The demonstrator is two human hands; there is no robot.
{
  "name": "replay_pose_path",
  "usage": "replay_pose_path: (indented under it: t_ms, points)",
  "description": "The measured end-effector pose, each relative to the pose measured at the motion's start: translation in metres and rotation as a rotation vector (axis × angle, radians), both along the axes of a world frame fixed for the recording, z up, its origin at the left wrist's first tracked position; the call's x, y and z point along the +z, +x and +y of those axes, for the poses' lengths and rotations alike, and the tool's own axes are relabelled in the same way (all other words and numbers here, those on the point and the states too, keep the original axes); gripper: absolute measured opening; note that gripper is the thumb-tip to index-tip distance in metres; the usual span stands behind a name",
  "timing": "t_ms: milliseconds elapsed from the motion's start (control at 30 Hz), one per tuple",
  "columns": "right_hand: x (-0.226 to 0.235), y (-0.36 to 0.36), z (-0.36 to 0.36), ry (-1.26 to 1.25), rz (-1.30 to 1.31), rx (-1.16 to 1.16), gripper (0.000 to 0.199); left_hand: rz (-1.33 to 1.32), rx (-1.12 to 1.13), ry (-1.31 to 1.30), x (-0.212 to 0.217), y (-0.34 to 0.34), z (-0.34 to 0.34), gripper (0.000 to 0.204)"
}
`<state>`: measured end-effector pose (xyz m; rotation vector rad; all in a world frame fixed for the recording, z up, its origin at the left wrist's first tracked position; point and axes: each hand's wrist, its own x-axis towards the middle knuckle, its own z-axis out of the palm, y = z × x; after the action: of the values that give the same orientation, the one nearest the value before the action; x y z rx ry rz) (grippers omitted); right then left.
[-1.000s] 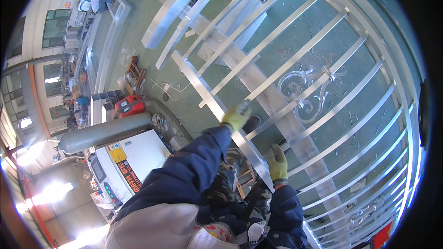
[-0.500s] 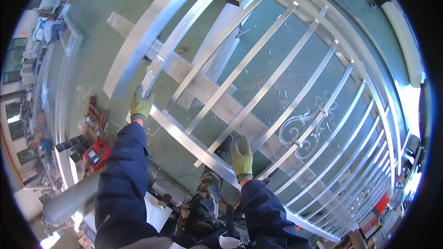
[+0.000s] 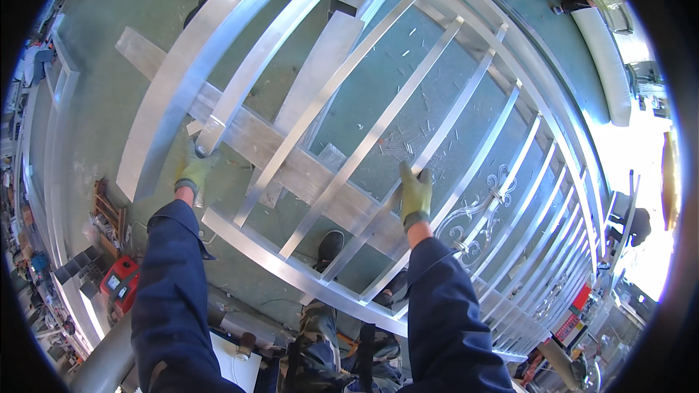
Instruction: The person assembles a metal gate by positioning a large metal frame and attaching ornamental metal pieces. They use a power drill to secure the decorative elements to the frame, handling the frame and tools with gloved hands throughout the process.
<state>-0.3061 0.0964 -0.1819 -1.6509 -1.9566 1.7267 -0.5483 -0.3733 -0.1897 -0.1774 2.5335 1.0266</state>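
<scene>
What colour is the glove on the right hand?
The glove is yellowish green; the head view shows it best.

- Left hand point(image 3: 193, 171) and right hand point(image 3: 416, 195): 2 yellow-green gloves
- Sleeves point(image 3: 171, 276): dark navy, both
- Trousers point(image 3: 318, 331): camouflage, brown, tan, black
- Railing point(image 3: 291, 269): bright silver; scrollwork point(image 3: 498, 194) silver too
- Floor point(image 3: 95, 138): grey-green
- Boxy machine point(image 3: 120, 284) toward floor's lower left corner: red, black
- Roll point(image 3: 603, 65) near floor's upper right corner: off-white
</scene>
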Motion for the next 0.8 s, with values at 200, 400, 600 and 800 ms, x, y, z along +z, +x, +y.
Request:
replay_pose_path:
  t_ms: [200,400,600,800]
  points:
    - [-0.021,-0.043,0.036,-0.409,0.359,-0.315,0.049,0.344,-0.079,-0.164,0.009,-0.007,0.011,0.094]
    - [-0.024,-0.048,0.072,-0.512,0.453,-0.331,0.031,0.509,-0.354,-0.325,0.049,-0.049,0.116,0.099]
    - [-0.017,-0.065,0.069,-0.516,0.379,-0.298,0.025,0.511,-0.260,-0.257,0.008,-0.112,0.168,0.101]
    - [-0.007,-0.062,0.062,-0.497,0.328,-0.355,0.022,0.417,-0.095,-0.474,-0.024,-0.128,0.190,0.081]
